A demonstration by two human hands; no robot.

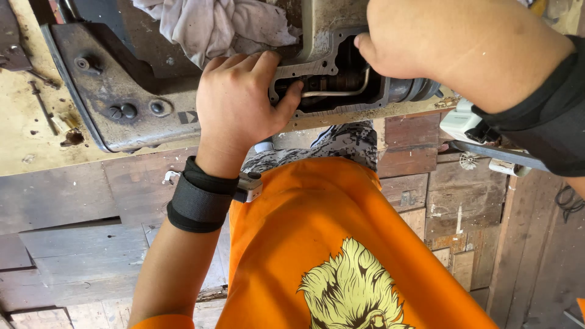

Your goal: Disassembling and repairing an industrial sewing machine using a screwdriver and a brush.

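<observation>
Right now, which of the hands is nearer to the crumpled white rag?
Left. The left hand rests directly below the white rag, almost touching it. The right hand is farther to the side, at the machine opening.

This is looking like a repair workshop. A grimy, opened-up machine housing (122, 103) is lying on a stained, scuffed workbench (24, 122) across the upper part of the frame, with a dirty rag (207, 27) bunching at the top centre. Rough, patched wooden floorboards (463, 201) are showing in the lower right.
</observation>
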